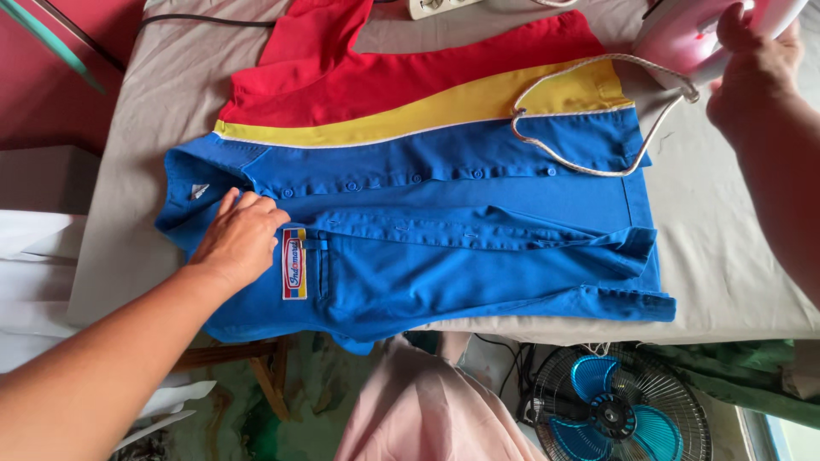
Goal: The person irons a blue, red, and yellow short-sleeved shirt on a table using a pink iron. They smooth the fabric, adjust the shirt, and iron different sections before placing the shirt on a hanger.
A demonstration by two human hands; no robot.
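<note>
A blue shirt (444, 256) with a yellow and a red band across its far side lies flat on a cloth-covered ironing surface (726, 248). My left hand (241, 235) presses palm-down on the shirt near its collar, beside a small sewn badge (295, 263). My right hand (752, 72) grips the handle of a pink and white iron (683, 34) at the far right corner of the board, off the shirt. The iron's braided white cord (589, 115) loops over the shirt's lower hem.
A white power strip (431, 7) sits at the far edge. Below the near edge stands a blue-bladed floor fan (619, 405), a pink cloth (427, 410) and a wooden stool (256, 363). White fabric lies at the left (34, 265).
</note>
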